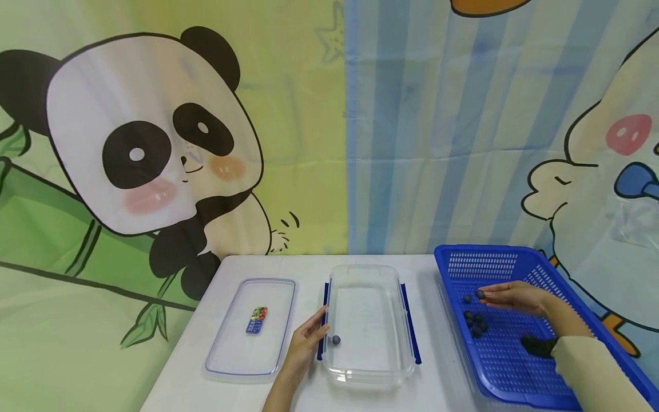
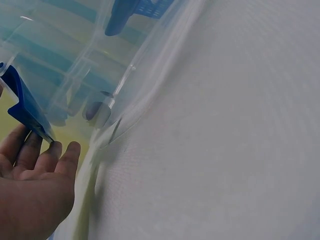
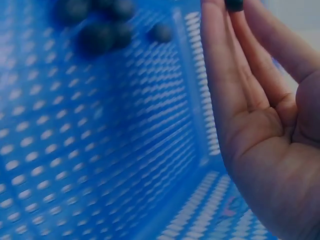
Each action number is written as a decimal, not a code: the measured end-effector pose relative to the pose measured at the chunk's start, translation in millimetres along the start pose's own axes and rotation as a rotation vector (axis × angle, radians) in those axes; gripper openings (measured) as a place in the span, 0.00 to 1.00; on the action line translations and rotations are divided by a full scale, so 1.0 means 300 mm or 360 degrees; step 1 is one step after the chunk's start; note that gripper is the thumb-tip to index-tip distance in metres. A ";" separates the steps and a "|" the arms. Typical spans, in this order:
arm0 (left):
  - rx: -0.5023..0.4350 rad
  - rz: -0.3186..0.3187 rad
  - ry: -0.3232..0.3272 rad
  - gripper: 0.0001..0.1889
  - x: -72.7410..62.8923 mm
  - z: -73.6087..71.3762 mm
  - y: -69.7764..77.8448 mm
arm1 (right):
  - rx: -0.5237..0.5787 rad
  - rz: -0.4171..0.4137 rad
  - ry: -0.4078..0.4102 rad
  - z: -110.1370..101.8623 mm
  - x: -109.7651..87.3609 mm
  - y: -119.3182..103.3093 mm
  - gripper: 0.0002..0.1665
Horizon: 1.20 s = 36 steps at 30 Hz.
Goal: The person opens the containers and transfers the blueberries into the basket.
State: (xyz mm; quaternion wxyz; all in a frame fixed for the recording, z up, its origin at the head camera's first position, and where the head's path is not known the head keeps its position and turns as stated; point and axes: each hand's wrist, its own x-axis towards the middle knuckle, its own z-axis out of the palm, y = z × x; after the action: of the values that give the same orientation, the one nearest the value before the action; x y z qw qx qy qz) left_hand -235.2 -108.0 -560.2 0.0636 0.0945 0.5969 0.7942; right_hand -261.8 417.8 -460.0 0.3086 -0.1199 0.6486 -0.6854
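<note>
Between thumb and fingertips, my right hand (image 1: 517,298) pinches a blueberry (image 1: 480,293) above the blue basket (image 1: 515,372). In the right wrist view, that blueberry (image 3: 234,5) shows only partly at the top edge. Several loose blueberries (image 1: 476,331) lie on the basket floor, with another (image 1: 467,298) just below the held one. My left hand (image 1: 305,346) holds the left side of a clear plastic container (image 1: 368,375), its fingers at the dark blue latch flap (image 2: 30,107). One blueberry (image 1: 336,340) sits inside the container, near its left wall.
The container's clear lid (image 1: 231,357), with a printed label (image 1: 256,320), lies flat on the white table (image 1: 309,269) to the left. A second blue flap (image 1: 411,326) hangs out on the container's right. A printed curtain (image 1: 309,143) stands behind the table.
</note>
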 end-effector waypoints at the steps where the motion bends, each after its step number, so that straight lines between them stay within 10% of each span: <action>1: -0.0009 -0.0007 0.0005 0.28 -0.001 0.000 0.003 | 0.0008 0.0016 0.0005 -0.010 -0.002 0.018 0.19; 14: -0.0033 -0.0017 -0.0003 0.29 0.005 -0.001 0.003 | 0.0067 0.0182 0.0388 -0.024 0.009 0.124 0.15; 36: -0.0064 -0.0037 -0.0009 0.29 -0.001 -0.003 0.003 | 0.0233 0.0176 0.0511 -0.035 0.009 0.152 0.14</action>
State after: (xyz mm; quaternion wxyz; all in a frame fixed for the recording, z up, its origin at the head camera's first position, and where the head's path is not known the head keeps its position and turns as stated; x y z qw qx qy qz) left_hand -235.0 -109.1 -559.7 0.0766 0.0885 0.5817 0.8049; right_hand -257.6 426.2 -505.8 0.2462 0.0498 0.6434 -0.7231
